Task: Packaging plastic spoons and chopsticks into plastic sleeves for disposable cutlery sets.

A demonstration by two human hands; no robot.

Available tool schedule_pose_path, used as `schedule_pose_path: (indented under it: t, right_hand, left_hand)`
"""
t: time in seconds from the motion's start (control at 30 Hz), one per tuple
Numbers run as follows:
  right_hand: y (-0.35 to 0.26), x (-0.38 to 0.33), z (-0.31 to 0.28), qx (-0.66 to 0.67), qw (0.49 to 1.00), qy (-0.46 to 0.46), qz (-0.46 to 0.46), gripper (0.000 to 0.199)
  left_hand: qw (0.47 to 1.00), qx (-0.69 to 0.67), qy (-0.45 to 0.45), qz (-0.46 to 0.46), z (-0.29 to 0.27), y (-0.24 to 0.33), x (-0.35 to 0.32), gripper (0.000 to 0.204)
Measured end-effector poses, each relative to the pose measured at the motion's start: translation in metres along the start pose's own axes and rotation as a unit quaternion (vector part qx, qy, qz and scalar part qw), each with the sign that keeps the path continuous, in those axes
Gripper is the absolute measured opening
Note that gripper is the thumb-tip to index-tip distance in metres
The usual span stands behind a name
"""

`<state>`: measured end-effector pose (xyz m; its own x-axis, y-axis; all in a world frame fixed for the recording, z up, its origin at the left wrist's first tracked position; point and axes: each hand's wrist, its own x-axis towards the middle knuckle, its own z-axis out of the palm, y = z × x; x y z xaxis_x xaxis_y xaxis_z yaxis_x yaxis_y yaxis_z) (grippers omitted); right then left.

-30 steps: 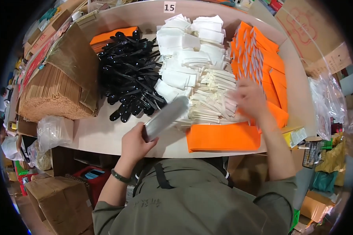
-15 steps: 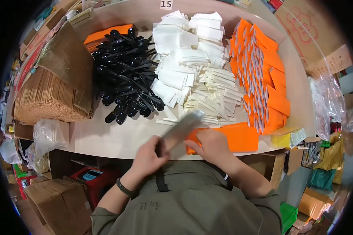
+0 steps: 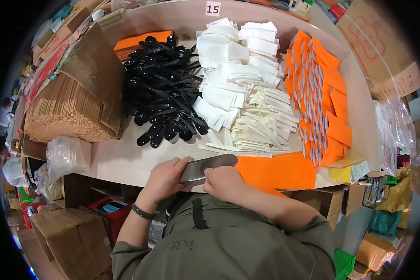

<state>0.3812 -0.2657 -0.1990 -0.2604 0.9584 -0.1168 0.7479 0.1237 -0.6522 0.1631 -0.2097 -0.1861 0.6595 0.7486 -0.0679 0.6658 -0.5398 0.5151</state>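
Both hands hold a long grey sleeve-like packet (image 3: 209,166) at the table's near edge. My left hand (image 3: 165,178) grips its left end. My right hand (image 3: 225,181) pinches its right part from below. Just right of it lies a flat orange sheet (image 3: 277,171). Beyond the hands lie a pile of black plastic spoons (image 3: 161,95), white folded napkins (image 3: 228,70), thin white paper-wrapped sticks (image 3: 266,126) and rows of orange sleeves (image 3: 319,98).
A big block of bundled wooden sticks (image 3: 65,114) under brown wrap stands at the left. Clear plastic bags (image 3: 65,156) hang off the left table edge. Cardboard boxes (image 3: 63,228) sit on the floor at lower left. A yellow packet (image 3: 349,171) lies at the right edge.
My right hand came back from the white sticks to the grey packet. The packet now lies level at the table edge, held by both hands.
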Motion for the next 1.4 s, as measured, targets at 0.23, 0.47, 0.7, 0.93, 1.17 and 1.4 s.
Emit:
schedule_pose_path:
  t: [0.23, 0.47, 0.7, 0.93, 1.17, 1.4]
  right_hand:
    - [0.043, -0.014, -0.012, 0.019, 0.948, 0.235, -0.212, 0.019]
    - [0.066, -0.014, -0.025, -0.165, 0.934, 0.299, -0.11, 0.026]
    - [0.06, 0.011, -0.022, -0.126, 0.899, 0.084, -0.412, 0.033]
    - [0.029, -0.035, -0.045, -0.078, 0.99, 0.114, -0.011, 0.035]
    - [0.022, -0.028, -0.035, -0.172, 0.979, 0.08, 0.076, 0.035]
    - [0.023, -0.023, -0.03, -0.109, 0.986, 0.07, 0.105, 0.025]
  left_hand:
    - [0.994, -0.062, 0.046, -0.077, 0.011, -0.011, -0.014, 0.064]
    - [0.979, -0.139, 0.059, -0.14, 0.014, -0.006, -0.009, 0.066]
    - [0.968, -0.178, 0.076, -0.157, 0.025, -0.004, 0.003, 0.063]
    - [0.97, -0.122, 0.103, -0.183, 0.027, -0.001, -0.023, 0.063]
    - [0.985, -0.109, 0.058, -0.12, 0.022, 0.01, -0.022, 0.063]
    - [0.994, -0.061, -0.005, -0.091, 0.013, 0.01, -0.028, 0.065]
